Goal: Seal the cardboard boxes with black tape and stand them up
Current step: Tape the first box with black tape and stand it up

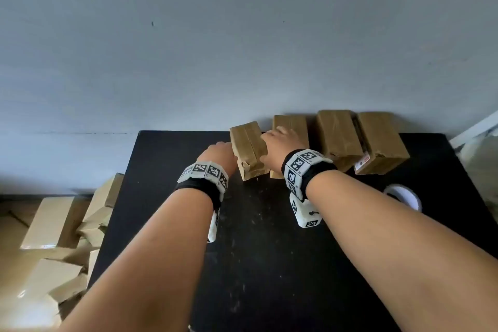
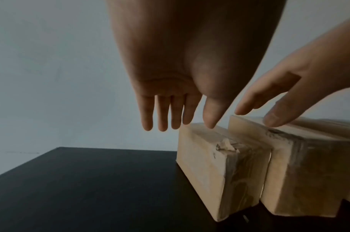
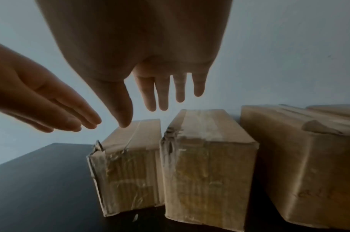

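Observation:
Several brown cardboard boxes stand in a row along the far edge of the black table (image 1: 167, 224), against the wall. The leftmost box (image 1: 249, 148) (image 2: 219, 164) (image 3: 128, 163) sits slightly askew, its top seam taped over. My left hand (image 1: 221, 152) (image 2: 182, 124) hovers at its left side with straight fingers and the thumb tip near its top. Just above its right top edge and the second box (image 1: 292, 125) (image 3: 205, 164), my right hand (image 1: 280, 143) (image 3: 140, 116) is also spread and holds nothing. A tape roll (image 1: 404, 197) lies on the table at the right, partly behind my right forearm.
Two more standing boxes (image 1: 338, 137) (image 1: 380, 140) fill the row to the right. A heap of loose cardboard boxes (image 1: 62, 226) lies on the floor left of the table. The grey wall stands right behind the row.

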A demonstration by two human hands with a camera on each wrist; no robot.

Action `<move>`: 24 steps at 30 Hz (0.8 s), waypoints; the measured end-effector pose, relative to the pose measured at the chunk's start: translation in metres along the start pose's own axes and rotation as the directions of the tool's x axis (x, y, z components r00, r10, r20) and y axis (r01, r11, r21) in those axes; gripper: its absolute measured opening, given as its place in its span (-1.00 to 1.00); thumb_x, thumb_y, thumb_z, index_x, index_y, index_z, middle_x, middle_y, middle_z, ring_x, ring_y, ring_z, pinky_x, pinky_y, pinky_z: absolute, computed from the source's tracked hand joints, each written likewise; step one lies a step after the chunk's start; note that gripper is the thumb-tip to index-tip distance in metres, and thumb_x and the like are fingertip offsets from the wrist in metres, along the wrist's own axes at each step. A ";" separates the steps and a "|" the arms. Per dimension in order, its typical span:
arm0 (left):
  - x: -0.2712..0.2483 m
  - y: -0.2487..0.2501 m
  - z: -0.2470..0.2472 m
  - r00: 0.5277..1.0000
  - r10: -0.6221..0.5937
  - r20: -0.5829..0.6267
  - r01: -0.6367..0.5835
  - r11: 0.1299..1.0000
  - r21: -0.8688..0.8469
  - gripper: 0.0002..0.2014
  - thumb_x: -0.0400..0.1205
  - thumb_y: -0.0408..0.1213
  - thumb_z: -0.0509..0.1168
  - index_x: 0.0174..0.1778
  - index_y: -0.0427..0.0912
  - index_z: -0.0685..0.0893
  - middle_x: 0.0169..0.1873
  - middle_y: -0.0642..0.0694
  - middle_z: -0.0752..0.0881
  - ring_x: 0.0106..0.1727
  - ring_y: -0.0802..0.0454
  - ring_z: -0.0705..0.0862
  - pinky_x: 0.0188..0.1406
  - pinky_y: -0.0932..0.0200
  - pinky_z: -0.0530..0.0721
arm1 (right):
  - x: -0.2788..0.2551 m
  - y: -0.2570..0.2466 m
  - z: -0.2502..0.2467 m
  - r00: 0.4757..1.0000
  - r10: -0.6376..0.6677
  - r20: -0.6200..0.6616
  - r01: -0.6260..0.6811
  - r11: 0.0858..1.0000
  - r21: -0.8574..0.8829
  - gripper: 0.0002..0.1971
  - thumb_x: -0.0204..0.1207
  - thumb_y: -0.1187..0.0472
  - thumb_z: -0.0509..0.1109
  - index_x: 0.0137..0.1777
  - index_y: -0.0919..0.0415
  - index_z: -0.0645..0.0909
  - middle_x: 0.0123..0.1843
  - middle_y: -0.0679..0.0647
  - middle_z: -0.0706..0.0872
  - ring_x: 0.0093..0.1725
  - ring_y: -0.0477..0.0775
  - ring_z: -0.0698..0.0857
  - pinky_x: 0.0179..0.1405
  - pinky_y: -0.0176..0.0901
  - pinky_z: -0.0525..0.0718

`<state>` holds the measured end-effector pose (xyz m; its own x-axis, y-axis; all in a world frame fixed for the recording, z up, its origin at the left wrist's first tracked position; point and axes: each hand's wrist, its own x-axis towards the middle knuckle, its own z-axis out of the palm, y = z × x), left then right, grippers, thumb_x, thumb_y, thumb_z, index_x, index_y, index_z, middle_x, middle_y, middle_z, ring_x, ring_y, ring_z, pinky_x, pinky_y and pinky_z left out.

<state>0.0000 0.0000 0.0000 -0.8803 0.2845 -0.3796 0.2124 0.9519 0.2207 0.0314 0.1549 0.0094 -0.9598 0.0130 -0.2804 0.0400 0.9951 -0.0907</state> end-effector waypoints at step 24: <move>-0.026 -0.026 0.039 0.988 -0.134 0.078 0.143 0.982 -0.124 -0.67 0.68 -0.09 0.18 -0.02 -0.27 0.74 -0.10 -0.15 0.76 -0.10 -0.06 0.71 -0.20 0.13 0.58 | -0.040 -0.045 0.043 0.996 0.020 0.092 -0.040 0.974 0.222 -0.52 0.60 0.18 0.33 0.51 0.14 0.36 0.47 0.13 0.36 0.33 0.16 0.56 0.27 0.07 0.64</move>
<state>0.0337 -0.0271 -0.0311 -0.8652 0.1623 -0.4744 0.0303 0.9613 0.2737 0.0803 0.1052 -0.0162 -0.9292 0.0237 -0.3688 0.1390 0.9471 -0.2894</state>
